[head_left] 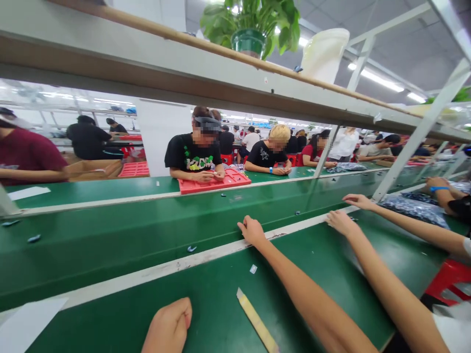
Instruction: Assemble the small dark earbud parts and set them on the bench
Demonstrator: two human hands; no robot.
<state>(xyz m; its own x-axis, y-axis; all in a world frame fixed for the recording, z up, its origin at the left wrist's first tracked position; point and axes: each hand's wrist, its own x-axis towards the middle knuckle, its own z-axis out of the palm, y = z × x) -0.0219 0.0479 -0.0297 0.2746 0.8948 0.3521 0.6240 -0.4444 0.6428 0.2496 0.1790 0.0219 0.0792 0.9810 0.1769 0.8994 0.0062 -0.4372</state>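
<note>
Head view: we're keeping left hand (169,326) fisted and empty. Right hand (253,230) is resting loose-fingered on the white rail (162,268), gripping nothing. The blue part (191,248) is lying nearby on the belt (110,235) (probably drifting out of reach if it's running).

Place: a factory assembly hall.
Line: a long green conveyor belt (121,230) runs down the middle, with small dark parts (192,248) lying on it.
Workstations: a green tabletop (206,314) flanks the belt on either side.
Workers: many people (195,152) sit in rows along the line, heads bent over their work.
Trays: red plastic trays (215,182) lie on the far tabletop.
Overhead: a shelf (154,73) on metal struts carries a potted plant (250,24).
Lighting: fluorescent strip lights (382,81) under a high ceiling.
</note>
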